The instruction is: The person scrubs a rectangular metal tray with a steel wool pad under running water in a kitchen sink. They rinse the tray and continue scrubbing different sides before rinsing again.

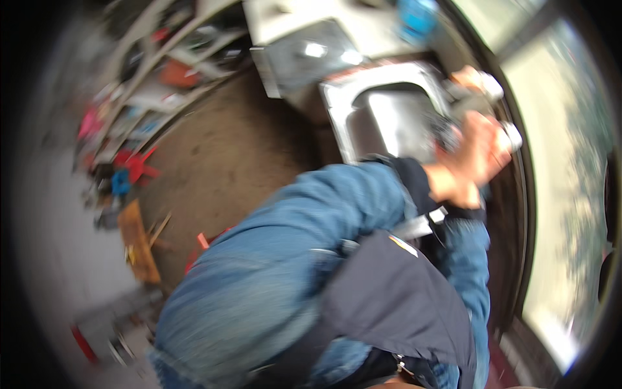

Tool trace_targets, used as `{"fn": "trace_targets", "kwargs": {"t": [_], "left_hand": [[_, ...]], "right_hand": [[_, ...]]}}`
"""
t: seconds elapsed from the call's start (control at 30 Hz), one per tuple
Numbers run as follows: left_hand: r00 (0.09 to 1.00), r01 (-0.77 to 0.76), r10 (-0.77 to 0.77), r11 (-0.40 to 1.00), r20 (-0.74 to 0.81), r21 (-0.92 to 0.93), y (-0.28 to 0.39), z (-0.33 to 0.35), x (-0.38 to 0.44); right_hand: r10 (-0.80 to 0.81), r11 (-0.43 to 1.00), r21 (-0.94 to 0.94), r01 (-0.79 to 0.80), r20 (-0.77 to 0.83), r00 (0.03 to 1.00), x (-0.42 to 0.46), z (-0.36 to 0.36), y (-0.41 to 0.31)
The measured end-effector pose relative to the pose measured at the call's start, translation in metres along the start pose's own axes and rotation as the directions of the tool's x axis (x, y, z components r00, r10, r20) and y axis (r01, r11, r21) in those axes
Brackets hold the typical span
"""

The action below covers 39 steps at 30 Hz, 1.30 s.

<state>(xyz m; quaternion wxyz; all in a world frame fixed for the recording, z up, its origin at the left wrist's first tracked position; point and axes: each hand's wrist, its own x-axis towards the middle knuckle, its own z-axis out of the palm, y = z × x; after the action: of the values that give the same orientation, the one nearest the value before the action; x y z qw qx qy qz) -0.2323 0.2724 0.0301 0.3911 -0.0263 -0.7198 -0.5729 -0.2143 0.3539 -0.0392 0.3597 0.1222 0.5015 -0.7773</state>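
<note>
Both my bare hands reach to the far right and overlap at the wrists, blurred by motion. My left hand (pixel 478 146) lies beside the right rim of a shiny metal sink basin (pixel 340 104). My right hand (pixel 465 194) is largely hidden behind it; only skin by its dark cuff shows surely. A blurred white object (pixel 511 137) touches the outer side of the hands. Farther up, a skin-coloured shape (pixel 469 78) adjoins another white object (pixel 492 86); whose it is, I cannot tell. A dark blurred item (pixel 444 131) hangs at the basin's edge, near the fingers.
A grey metal-topped appliance or box (pixel 311 53) stands beyond the basin, near a blue container (pixel 417 19). A window frame (pixel 527 194) borders the right side. Shelves (pixel 155 58), a red stool (pixel 138 165) and a wooden board (pixel 138 243) lie to the left across the brown floor (pixel 209 146).
</note>
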Motion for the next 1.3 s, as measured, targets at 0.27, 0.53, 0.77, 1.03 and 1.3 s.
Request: {"fn": "trace_targets", "kwargs": {"t": [0.27,0.53,0.77,1.03,1.3], "left_hand": [[0.439,0.816,-0.753,0.106,0.49,-0.569,-0.03,-0.047,0.002],[0.335,0.886,-0.803,0.088,0.494,-0.456,-0.039,-0.048,-0.005],[0.67,0.458,-0.502,0.859,0.546,0.228,-0.05,-0.052,-0.021],[0.793,0.141,-0.361,0.892,0.491,0.429,-0.034,-0.126,-0.022],[0.87,0.052,-0.38,0.704,0.314,0.709,-0.02,-0.242,-0.05]], "right_hand": [[0.212,0.887,0.417,-0.199,0.016,0.977,0.019,0.023,0.013],[0.148,0.901,0.415,-0.128,-0.017,0.989,0.028,0.005,0.017],[0.024,0.857,0.493,-0.15,0.252,0.967,0.051,-0.009,0.009],[0.094,0.902,0.408,-0.141,0.133,0.987,0.065,0.002,0.01],[0.117,0.861,0.485,-0.155,0.108,0.987,0.043,0.04,-0.013]]}}
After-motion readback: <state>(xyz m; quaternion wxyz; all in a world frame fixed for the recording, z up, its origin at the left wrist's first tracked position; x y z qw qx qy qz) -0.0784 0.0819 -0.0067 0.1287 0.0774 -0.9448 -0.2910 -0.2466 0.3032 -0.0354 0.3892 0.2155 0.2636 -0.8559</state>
